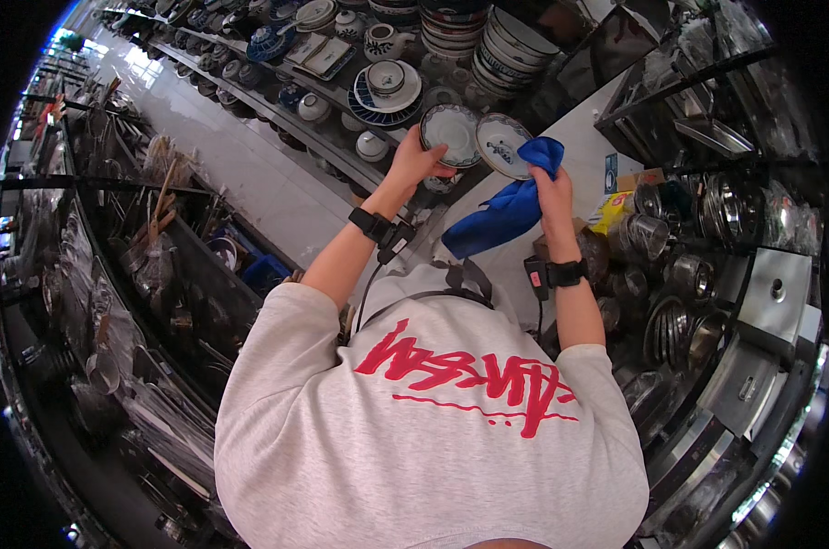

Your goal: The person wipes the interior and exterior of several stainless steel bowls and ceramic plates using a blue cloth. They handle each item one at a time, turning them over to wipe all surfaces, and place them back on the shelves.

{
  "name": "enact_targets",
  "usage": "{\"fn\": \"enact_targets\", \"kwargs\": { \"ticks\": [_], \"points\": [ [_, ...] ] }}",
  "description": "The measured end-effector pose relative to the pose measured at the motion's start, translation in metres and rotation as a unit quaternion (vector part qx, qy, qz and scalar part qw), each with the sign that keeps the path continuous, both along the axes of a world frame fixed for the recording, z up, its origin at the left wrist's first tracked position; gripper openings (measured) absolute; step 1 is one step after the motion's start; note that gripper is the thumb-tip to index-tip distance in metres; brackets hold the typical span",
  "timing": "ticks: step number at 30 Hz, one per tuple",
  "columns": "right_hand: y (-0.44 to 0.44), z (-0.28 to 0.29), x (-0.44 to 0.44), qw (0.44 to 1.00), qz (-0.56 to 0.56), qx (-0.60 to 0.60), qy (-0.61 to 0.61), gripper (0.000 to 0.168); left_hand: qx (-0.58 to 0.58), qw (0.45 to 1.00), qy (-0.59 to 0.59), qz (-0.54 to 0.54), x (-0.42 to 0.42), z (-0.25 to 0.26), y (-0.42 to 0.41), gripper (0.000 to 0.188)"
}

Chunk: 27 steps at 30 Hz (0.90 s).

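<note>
My left hand [420, 159] grips a small white ceramic plate [448, 134] with a patterned rim, thumb over its face. In my right hand [553, 189] are a blue cloth [500, 216] and a second small patterned plate [502, 144], held at its right edge through the cloth. The two plates are side by side, their rims very close; whether they touch I cannot tell. Just beyond them, on the shelf, a small bowl [385, 77] sits on a white plate [409, 92] over blue-patterned plates [367, 110].
Ceramic shelves [270, 110] run across ahead, with stacked bowls [517, 51] and a patterned teapot [381, 42]. On the left a rack holds ladles and other utensils [105, 367]. Metal bowls and lids [668, 329] and steel containers [775, 295] crowd the right side. A pale tiled floor [249, 185] lies between.
</note>
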State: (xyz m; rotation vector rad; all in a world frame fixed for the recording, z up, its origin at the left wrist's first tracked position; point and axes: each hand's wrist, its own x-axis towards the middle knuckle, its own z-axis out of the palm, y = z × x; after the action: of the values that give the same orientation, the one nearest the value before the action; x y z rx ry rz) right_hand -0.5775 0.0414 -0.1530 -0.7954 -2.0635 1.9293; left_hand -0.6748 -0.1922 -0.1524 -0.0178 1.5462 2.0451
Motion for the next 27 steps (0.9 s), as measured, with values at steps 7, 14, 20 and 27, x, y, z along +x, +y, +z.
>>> {"fn": "enact_targets", "kwargs": {
  "ticks": [7,14,20,27],
  "points": [
    [-0.013,-0.001,-0.011,0.999,0.031,0.016,0.015,0.028,-0.041,0.999,0.022,-0.002,0.001,-0.014,-0.001,0.055],
    [-0.028,-0.011,-0.038,0.991,0.083,0.108,-0.021,0.039,0.001,1.000,-0.007,-0.016,0.012,-0.002,-0.010,0.073],
    [-0.034,-0.024,-0.051,0.984,0.100,0.143,-0.019,0.048,-0.047,0.999,-0.013,-0.014,0.013,-0.003,-0.010,0.077],
    [-0.035,-0.034,-0.056,0.981,0.122,0.152,0.002,0.054,-0.053,0.998,0.006,-0.018,0.010,-0.009,-0.011,0.070]
  ]
}}
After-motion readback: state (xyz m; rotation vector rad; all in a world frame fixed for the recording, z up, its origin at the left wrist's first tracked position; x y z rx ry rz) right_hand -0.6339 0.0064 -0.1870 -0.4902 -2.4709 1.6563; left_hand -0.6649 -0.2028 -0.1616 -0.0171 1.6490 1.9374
